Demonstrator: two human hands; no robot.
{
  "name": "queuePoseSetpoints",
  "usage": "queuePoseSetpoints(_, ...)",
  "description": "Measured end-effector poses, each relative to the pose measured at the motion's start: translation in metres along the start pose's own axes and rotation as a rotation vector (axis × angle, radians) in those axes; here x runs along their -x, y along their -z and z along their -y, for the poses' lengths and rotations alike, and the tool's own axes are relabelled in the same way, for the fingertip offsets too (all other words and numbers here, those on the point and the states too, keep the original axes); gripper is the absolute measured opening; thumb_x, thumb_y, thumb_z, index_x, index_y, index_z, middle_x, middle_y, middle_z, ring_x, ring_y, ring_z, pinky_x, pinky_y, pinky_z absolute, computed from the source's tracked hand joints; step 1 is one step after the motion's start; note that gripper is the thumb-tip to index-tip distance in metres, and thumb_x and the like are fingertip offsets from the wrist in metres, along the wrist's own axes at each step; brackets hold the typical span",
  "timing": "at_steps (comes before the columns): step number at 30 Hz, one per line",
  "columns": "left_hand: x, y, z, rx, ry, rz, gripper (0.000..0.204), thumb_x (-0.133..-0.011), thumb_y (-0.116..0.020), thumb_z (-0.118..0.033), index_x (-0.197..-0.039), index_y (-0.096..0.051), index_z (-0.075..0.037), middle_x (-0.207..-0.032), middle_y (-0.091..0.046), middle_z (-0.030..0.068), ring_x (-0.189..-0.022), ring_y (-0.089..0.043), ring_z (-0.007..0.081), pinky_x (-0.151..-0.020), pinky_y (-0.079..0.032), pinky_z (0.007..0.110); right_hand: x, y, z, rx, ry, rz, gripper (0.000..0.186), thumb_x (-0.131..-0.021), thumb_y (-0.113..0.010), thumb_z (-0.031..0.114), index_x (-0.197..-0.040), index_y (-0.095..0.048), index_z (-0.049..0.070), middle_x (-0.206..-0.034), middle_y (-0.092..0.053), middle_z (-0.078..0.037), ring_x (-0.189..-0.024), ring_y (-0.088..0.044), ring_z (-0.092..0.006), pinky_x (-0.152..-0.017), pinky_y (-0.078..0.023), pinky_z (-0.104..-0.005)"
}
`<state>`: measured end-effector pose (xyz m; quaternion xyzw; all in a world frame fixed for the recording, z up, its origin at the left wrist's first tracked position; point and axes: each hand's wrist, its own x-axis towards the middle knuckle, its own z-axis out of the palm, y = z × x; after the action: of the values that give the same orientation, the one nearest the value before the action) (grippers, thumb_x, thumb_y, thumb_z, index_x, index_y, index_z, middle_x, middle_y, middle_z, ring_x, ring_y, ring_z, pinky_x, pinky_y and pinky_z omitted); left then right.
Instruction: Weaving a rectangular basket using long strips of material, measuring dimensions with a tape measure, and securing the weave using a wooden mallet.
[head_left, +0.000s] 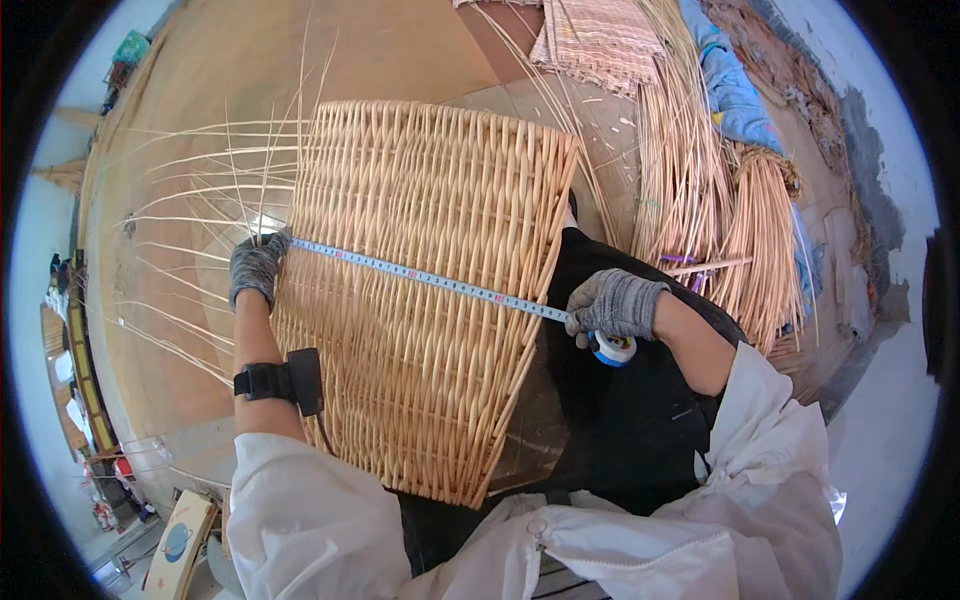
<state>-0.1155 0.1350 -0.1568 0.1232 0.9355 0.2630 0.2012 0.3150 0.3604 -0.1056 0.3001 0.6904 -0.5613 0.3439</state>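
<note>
A woven wicker basket (410,390) lies on its side across my lap, with long loose stakes (190,215) fanning out from its left edge. Across its wall runs a tape measure (615,347), its blade pulled out almost straight from left to right. My left hand (257,268), in a grey knit glove, is closed on the blade's end at the basket's left edge, beside the stakes. Past the right edge, my gloved right hand (615,304) grips the blade close to the white and blue case, which hangs just below the fingers.
Bundles of peeled willow rods (690,170) lie on the floor at the right, next to a blue cloth (735,85). A woven mat (595,45) is at the top. A brown board (410,50) spreads beyond the basket. At the lower left stands a small wooden stool (180,545).
</note>
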Motion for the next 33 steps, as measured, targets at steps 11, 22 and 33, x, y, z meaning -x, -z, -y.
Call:
queuePoseSetpoints(11, -0.006, -0.002, -0.031, -0.649, -0.219, -0.101, 0.067, -0.08, -0.042, -0.063, -0.092, -0.065, -0.001, -0.085, -0.062, 0.0244, -0.083, -0.062, 0.0353, -0.074, -0.046, 0.043, 0.013, 0.001, 0.01, -0.51, 0.184, -0.302, 0.019, -0.081, -0.061, 0.012, -0.089, -0.062, -0.005, -0.073, -0.064, -0.013, -0.063, -0.063, -0.0168, -0.06, -0.052, -0.0268)
queuePoseSetpoints(22, 0.039, 0.005, -0.02, 0.842, -0.205, -0.168, 0.035, -0.076, -0.067, -0.038, -0.086, -0.067, -0.005, -0.079, -0.066, 0.0069, -0.069, -0.054, 0.0133, -0.061, -0.043, 0.026, 0.018, 0.046, 0.005, -0.373, 0.111, -0.295, 0.022, -0.08, -0.065, 0.015, -0.086, -0.061, -0.006, -0.069, -0.064, -0.015, -0.06, -0.063, -0.0199, -0.055, -0.052, -0.0285)
queuePoseSetpoints(33, -0.015, -0.012, -0.093, -0.38, -0.095, -0.185, 0.043, -0.074, -0.063, -0.038, -0.094, -0.062, 0.0, -0.096, -0.062, 0.0217, -0.09, -0.061, 0.0334, -0.08, -0.048, 0.039, 0.005, 0.07, -0.008, -0.328, 0.208, -0.291, 0.023, -0.082, -0.063, 0.018, -0.087, -0.061, -0.005, -0.07, -0.064, -0.013, -0.062, -0.063, -0.0189, -0.057, -0.051, -0.0273)
